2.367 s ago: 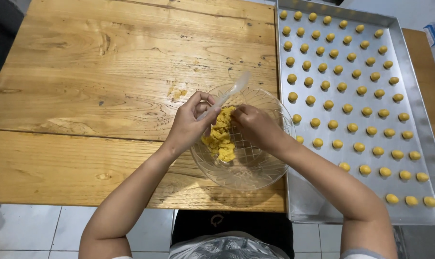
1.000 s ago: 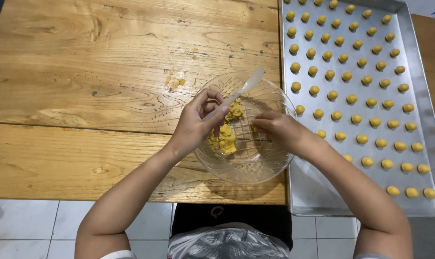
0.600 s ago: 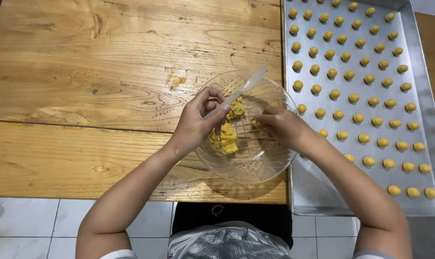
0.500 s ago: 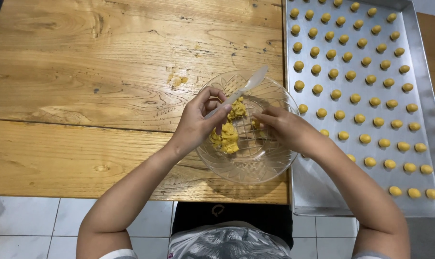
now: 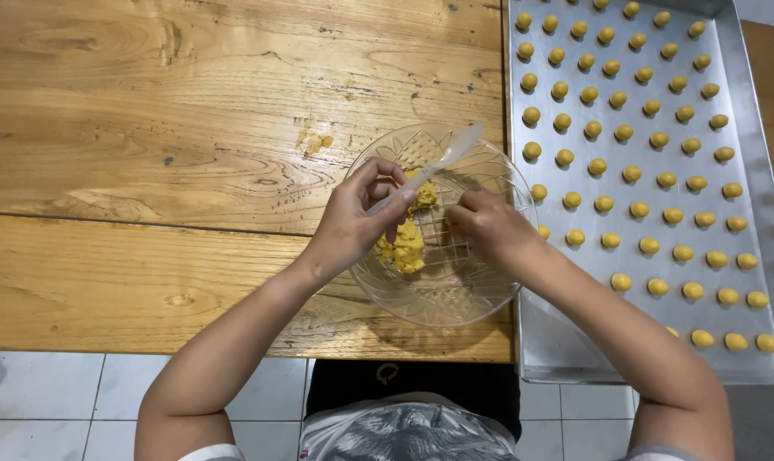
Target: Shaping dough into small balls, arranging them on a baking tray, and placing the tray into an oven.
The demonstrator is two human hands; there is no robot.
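A clear patterned glass bowl [image 5: 455, 294] stands at the table's near edge with a lump of yellow dough [image 5: 406, 243] inside. My left hand [image 5: 353, 218] grips a clear plastic spoon [image 5: 442, 160] whose handle points up and to the right over the bowl. My right hand [image 5: 487, 224] hovers inside the bowl beside the dough, fingers pinched together by the spoon's tip; what they pinch is hidden. To the right lies a metal baking tray [image 5: 545, 341] covered with rows of several small yellow dough balls [image 5: 604, 203].
The wooden table [image 5: 165, 154] stretches left and back, with a few yellow crumbs [image 5: 314, 141] just beyond the bowl. White floor tiles [image 5: 54, 401] show below the table's edge. My torso is close to the table.
The dough lump has shrunk slightly and shifted left in the bowl. My right hand has moved from the bowl's right side toward the spoon tip. The left hand keeps its grip on the spoon.
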